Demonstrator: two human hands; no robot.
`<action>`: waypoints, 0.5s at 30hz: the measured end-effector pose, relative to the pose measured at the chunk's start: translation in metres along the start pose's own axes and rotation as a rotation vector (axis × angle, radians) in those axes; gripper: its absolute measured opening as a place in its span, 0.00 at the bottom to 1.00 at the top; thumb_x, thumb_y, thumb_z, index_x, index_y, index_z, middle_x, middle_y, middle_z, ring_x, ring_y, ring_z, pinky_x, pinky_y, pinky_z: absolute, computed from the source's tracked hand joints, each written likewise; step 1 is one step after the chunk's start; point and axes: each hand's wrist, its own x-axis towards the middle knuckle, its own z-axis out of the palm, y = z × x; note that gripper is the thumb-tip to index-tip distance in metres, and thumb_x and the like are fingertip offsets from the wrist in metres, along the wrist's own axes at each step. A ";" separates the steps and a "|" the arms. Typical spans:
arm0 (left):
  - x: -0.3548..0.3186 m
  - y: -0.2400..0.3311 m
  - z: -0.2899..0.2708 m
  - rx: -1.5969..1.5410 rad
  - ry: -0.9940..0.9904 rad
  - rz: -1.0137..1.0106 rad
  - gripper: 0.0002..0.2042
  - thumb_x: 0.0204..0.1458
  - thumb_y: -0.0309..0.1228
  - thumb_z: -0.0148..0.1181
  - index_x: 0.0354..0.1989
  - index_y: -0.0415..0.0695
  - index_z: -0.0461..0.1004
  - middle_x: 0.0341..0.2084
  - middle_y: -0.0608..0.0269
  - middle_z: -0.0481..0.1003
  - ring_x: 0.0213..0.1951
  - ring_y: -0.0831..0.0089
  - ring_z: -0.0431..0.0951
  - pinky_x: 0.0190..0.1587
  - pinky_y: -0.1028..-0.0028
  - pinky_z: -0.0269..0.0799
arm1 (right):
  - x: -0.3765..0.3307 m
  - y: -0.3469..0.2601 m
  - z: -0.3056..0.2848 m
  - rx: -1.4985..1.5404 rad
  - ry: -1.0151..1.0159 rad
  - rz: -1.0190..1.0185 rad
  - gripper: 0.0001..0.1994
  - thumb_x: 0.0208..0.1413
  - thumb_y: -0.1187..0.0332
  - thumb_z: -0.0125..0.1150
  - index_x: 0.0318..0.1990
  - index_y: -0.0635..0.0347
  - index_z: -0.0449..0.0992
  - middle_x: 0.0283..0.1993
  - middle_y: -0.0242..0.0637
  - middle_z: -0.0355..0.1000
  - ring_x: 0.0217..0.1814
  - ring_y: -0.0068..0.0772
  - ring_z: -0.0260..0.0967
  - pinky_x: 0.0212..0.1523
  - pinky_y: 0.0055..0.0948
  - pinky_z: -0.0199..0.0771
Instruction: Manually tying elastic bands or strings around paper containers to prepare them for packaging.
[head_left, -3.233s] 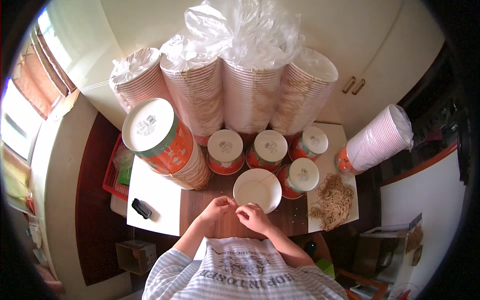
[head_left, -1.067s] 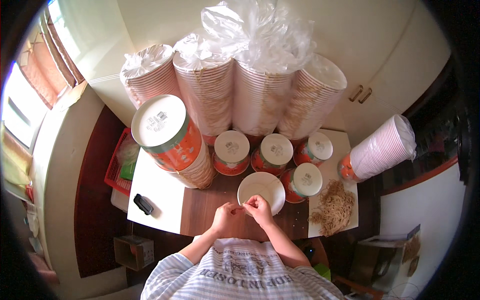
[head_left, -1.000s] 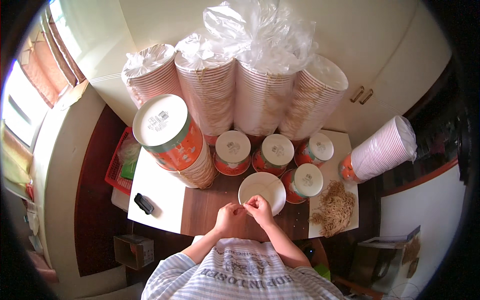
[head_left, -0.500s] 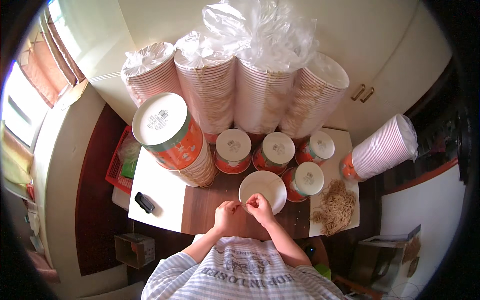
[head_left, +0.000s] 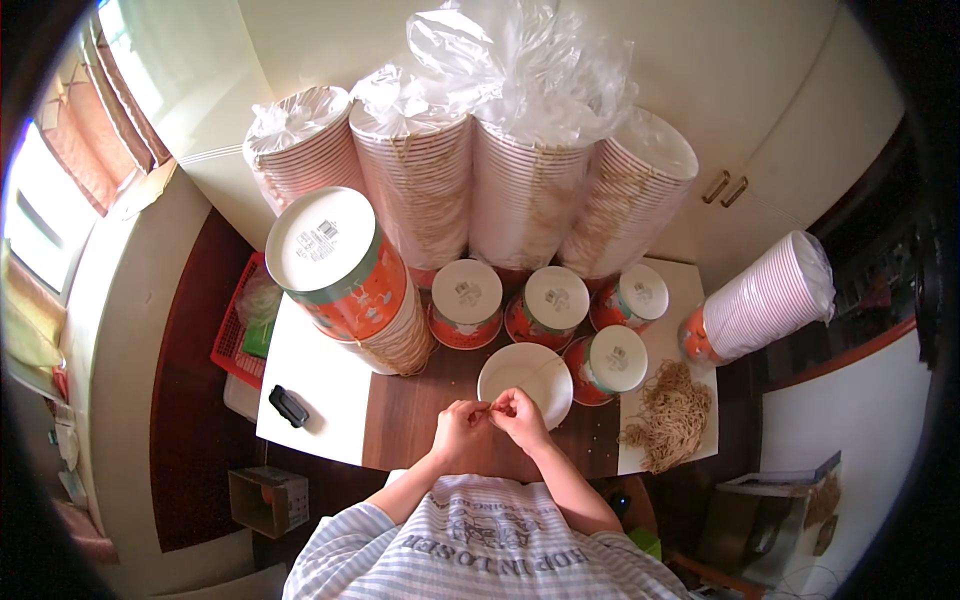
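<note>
In the head view, forearms [head_left: 575, 488] angle in from the lower edge; left hand [head_left: 460, 425] and right hand [head_left: 522, 420] meet below centre, fingers [head_left: 508, 399] pinched closed — anything held too small to tell. The white bowl [head_left: 520, 368] sits partly behind the right hand, contents indistinct — upturned cups [head_left: 467, 288] beyond.

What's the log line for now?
left hand, right hand: pinched close together | holding: unclear | white tub: partly behind hands | tan string heap: right of tub

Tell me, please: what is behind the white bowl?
Upside-down cups stand behind the bowl; farther back are tall stacks in plastic. The cups partly hide the stacks' lower ends.
</note>
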 end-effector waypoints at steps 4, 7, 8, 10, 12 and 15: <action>0.001 0.002 0.000 0.020 0.001 -0.037 0.08 0.42 0.26 0.56 0.32 0.39 0.74 0.25 0.53 0.74 0.26 0.69 0.75 0.31 0.75 0.70 | -0.001 0.001 0.000 -0.041 0.014 -0.009 0.09 0.44 0.80 0.57 0.30 0.58 0.63 0.27 0.26 0.65 0.27 0.13 0.61 0.29 0.13 0.62; 0.000 0.011 0.000 -0.151 0.057 -0.190 0.08 0.42 0.25 0.56 0.32 0.37 0.74 0.24 0.55 0.74 0.26 0.73 0.75 0.30 0.76 0.70 | -0.002 -0.001 0.001 -0.091 0.013 -0.042 0.09 0.44 0.80 0.57 0.30 0.58 0.63 0.26 0.25 0.65 0.27 0.13 0.61 0.29 0.13 0.62; 0.000 0.011 -0.001 -0.151 0.056 -0.190 0.08 0.42 0.25 0.56 0.32 0.37 0.74 0.24 0.55 0.74 0.26 0.73 0.75 0.30 0.76 0.70 | -0.003 -0.002 0.001 -0.091 0.015 -0.042 0.09 0.44 0.80 0.57 0.30 0.58 0.63 0.26 0.25 0.65 0.27 0.13 0.61 0.29 0.13 0.62; 0.001 0.009 -0.003 -0.089 -0.029 -0.228 0.08 0.43 0.25 0.56 0.31 0.36 0.73 0.23 0.56 0.75 0.26 0.77 0.74 0.30 0.78 0.69 | -0.003 -0.002 0.001 -0.118 0.031 -0.068 0.07 0.43 0.77 0.57 0.30 0.60 0.65 0.26 0.27 0.67 0.27 0.15 0.63 0.29 0.16 0.62; 0.000 0.009 -0.004 -0.104 -0.033 -0.208 0.07 0.43 0.25 0.56 0.31 0.36 0.73 0.23 0.57 0.75 0.26 0.78 0.73 0.30 0.78 0.69 | -0.003 -0.002 0.001 -0.120 0.031 -0.077 0.07 0.43 0.77 0.57 0.30 0.60 0.65 0.26 0.27 0.67 0.28 0.15 0.63 0.29 0.16 0.63; 0.000 0.006 -0.003 -0.108 -0.041 -0.176 0.07 0.42 0.25 0.57 0.30 0.36 0.73 0.22 0.58 0.74 0.25 0.79 0.72 0.29 0.78 0.69 | -0.003 -0.004 0.001 -0.136 0.038 -0.088 0.07 0.43 0.77 0.58 0.29 0.60 0.65 0.26 0.27 0.67 0.28 0.16 0.64 0.29 0.16 0.63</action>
